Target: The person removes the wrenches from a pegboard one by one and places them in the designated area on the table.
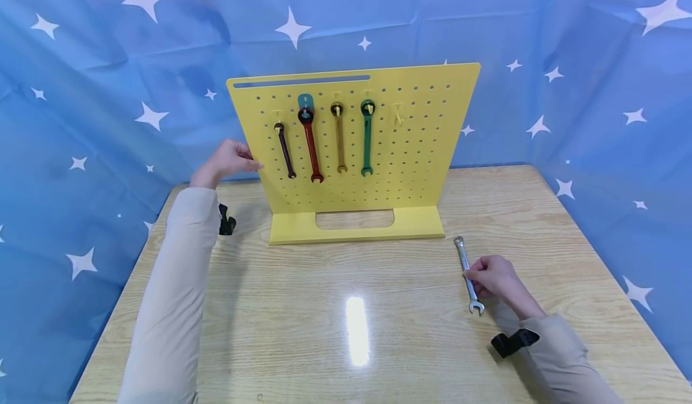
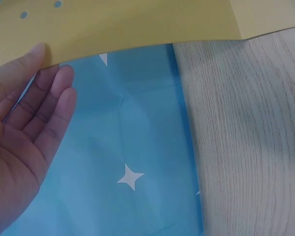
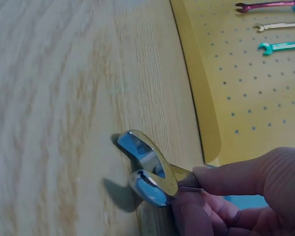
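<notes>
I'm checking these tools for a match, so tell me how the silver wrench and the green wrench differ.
Color: the silver wrench is shiny metallic; the green wrench is green.
Support: the silver wrench is pinched in the right hand; the green wrench hangs on the yellow pegboard.
Pose: in the head view, the silver wrench slants, while the green wrench hangs nearly vertical.
Shared: each has one ring end and one open end.

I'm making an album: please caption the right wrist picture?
A right hand pinches a wrench near a yellow board.
</notes>
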Tool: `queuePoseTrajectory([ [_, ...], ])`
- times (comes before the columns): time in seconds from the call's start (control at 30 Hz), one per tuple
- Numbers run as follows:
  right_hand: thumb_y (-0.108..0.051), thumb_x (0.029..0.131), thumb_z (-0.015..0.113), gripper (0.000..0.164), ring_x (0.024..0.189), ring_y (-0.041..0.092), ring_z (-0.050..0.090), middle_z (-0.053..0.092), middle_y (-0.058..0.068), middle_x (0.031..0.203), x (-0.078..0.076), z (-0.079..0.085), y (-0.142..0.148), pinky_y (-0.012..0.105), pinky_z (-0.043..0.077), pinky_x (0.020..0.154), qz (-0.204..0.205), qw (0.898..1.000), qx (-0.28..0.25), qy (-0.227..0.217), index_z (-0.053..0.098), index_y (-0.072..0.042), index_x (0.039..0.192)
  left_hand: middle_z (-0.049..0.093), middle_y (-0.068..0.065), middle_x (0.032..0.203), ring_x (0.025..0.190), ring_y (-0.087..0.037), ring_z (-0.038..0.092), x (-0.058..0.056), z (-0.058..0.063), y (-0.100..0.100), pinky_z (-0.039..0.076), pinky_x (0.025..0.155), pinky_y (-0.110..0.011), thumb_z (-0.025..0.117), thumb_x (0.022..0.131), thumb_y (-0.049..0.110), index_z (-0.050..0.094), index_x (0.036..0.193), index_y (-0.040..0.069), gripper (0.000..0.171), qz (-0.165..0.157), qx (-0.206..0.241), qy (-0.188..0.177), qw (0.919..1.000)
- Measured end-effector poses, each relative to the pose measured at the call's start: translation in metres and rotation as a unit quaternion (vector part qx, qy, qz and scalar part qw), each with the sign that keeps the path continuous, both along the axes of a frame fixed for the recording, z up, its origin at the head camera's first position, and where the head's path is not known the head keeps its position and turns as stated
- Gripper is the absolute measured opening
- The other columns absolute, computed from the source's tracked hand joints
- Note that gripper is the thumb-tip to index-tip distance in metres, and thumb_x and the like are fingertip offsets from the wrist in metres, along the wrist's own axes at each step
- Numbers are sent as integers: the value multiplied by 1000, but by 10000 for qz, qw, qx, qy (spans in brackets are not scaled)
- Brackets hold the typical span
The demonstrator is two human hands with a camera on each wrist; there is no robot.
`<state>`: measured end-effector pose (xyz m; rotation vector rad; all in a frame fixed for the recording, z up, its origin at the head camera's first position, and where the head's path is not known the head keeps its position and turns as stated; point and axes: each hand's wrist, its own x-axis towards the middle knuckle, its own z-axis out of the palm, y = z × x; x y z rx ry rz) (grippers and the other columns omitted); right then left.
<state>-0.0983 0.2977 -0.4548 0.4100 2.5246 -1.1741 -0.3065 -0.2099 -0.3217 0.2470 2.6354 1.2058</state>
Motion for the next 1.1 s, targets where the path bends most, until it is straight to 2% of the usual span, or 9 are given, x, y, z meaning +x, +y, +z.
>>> queuePoseTrajectory([
  [0.33, -7, 85, 64, 14, 55, 12, 55, 56, 3, 62, 0, -1, 0, 28, 49, 51, 74, 9998, 193, 66, 58, 4, 81, 70, -7, 84, 71, -8, 61, 1, 0, -1, 47, 84, -41, 67, 88, 13, 65, 103, -8, 27, -41, -54, 58, 10000],
  [0.77, -6, 82, 67, 15, 54, 12, 56, 57, 2, 60, 2, -1, 0, 28, 50, 50, -11, 9992, 122, 369, 58, 5, 76, 70, -8, 85, 71, -8, 61, 1, 0, -1, 47, 85, -42, 67, 88, 13, 65, 104, -9, 27, -26, -81, 92, 9999],
  [0.93, -10, 86, 65, 19, 56, 14, 60, 62, 4, 64, 2, 0, 3, 28, 50, 51, -57, 9958, 99, 913, 60, 8, 83, 70, -6, 84, 72, -9, 60, 0, 0, -1, 47, 83, -40, 67, 88, 14, 66, 102, -7, 26, -16, -141, 96, 9999],
  [1.1, -13, 86, 66, 21, 60, 13, 58, 63, 7, 72, -9, 6, 1, 22, 47, 52, -44, 9811, 453, 1881, 62, 7, 91, 70, -6, 84, 72, -9, 60, 0, 0, 0, 46, 84, -40, 68, 87, 14, 66, 103, -7, 27, 25, -62, 61, 10000],
])
